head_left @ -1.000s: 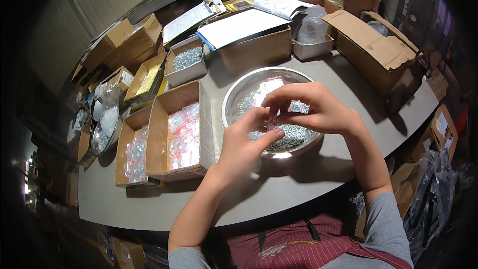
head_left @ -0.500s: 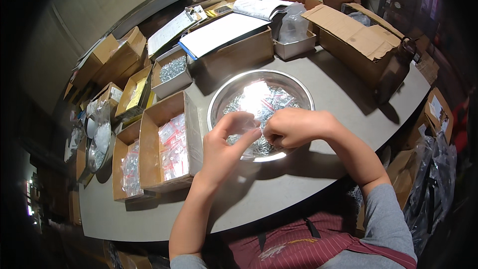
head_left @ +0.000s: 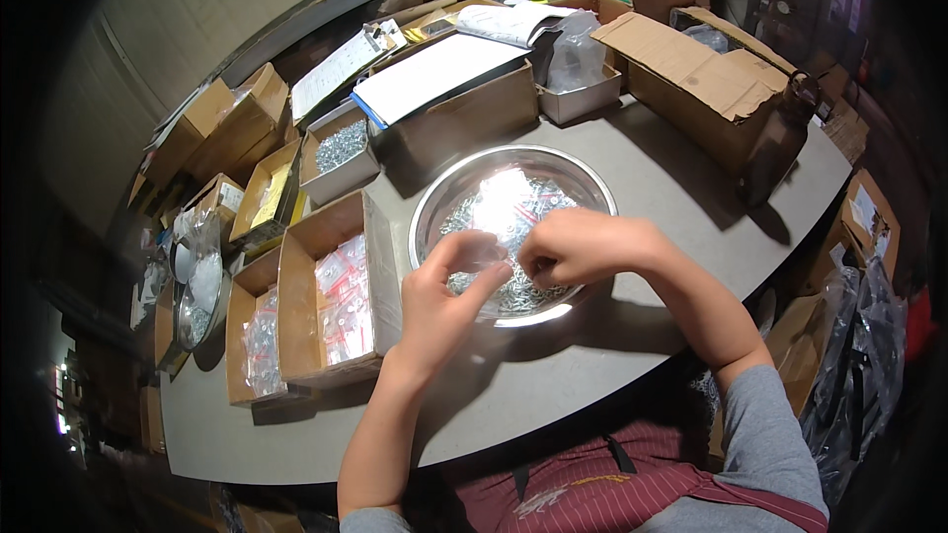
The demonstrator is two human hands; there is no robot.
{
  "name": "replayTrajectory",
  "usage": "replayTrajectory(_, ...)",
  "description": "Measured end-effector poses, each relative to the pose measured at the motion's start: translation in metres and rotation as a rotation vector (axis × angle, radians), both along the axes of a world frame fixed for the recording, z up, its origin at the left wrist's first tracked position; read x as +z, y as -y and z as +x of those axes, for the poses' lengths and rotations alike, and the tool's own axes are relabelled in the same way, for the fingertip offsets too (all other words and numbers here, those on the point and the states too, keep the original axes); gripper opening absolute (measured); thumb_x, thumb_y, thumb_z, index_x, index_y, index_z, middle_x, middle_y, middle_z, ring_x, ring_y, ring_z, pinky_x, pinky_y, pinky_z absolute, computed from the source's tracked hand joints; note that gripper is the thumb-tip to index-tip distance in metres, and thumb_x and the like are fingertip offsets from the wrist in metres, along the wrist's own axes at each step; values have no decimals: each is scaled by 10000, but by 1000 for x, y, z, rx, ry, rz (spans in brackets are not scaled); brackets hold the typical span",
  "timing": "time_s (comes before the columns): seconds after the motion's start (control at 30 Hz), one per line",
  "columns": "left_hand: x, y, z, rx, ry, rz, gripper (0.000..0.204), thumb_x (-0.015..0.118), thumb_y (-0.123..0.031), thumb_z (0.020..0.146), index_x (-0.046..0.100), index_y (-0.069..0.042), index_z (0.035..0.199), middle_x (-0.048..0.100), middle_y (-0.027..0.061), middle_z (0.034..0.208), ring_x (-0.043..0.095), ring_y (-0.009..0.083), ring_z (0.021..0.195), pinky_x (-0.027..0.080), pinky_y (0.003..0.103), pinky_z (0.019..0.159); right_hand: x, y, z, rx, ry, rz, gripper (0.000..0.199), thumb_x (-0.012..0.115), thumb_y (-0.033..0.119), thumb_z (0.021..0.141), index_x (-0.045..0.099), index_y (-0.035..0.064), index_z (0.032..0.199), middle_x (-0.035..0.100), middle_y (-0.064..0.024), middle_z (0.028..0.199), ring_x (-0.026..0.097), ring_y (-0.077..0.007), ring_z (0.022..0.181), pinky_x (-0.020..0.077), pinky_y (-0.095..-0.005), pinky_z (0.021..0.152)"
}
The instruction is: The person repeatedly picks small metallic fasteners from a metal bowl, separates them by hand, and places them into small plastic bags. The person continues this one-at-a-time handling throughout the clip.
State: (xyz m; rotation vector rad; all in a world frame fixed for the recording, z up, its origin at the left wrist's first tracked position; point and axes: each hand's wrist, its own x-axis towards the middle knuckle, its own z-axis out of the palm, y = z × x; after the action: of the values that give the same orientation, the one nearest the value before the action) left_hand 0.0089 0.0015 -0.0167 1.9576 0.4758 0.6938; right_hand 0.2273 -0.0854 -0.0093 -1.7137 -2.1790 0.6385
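A round steel bowl [head_left: 424,209] stands on the table in front of me, holding many small silvery screws [head_left: 517,298] and some red-edged clear bags. Over its left side my left hand [head_left: 441,298] curves thumb and fingers around a small clear plastic bag [head_left: 480,253]. My right hand [head_left: 585,245] is above the bowl's right side, its fingers curled into a loose fist close to the left fingertips. Whatever lies inside the right fingers is hidden. Strong glare covers the middle of the bowl.
Left of the bowl, two open cardboard boxes hold filled red-striped bags [head_left: 344,301]. Behind stand a tray of screws [head_left: 342,145], a carton topped with papers [head_left: 444,74], a white box with a plastic bag [head_left: 575,54], and a flapped carton [head_left: 696,64] beside a dark bottle [head_left: 780,148].
My right hand has shifted slightly left and up, its fingers curling a bit differently. The left hand keeps its hold on the bag. The whole view has tilted a little.
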Motion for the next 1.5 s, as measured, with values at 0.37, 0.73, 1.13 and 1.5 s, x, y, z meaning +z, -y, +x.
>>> replayTrajectory(0.37,0,7,4,42,32,234,345,810,-177,878,687,-26,1163,757,142,1027,739,237,971,565,364,822,19,-4,4,-12,-504,432,215,763,199,894,760,23,1017,686,-116,882,655,-220,806,513,-346,737)
replayTrajectory(0.73,-9,3,2,145,72,397,331,782,-137,881,653,-30,1166,735,137,1024,721,281,939,560,389,802,15,2,-21,-2,-301,403,242,748,265,945,773,24,956,639,-69,966,595,-180,970,491,-325,834)
replayTrajectory(1.13,-5,-6,-2,8,127,-204,326,719,-69,923,607,16,1217,684,53,1039,644,109,980,534,271,843,8,-6,-13,-196,-785,194,161,669,109,1002,637,-43,1046,684,-73,864,665,-111,778,549,-264,695)
replayTrajectory(1.5,9,-7,-12,-47,48,-308,144,678,-160,963,663,-18,977,680,24,829,618,72,775,471,213,694,12,-1,-21,-82,-816,63,248,712,152,947,621,5,1124,713,-77,801,701,-132,704,545,-284,655)
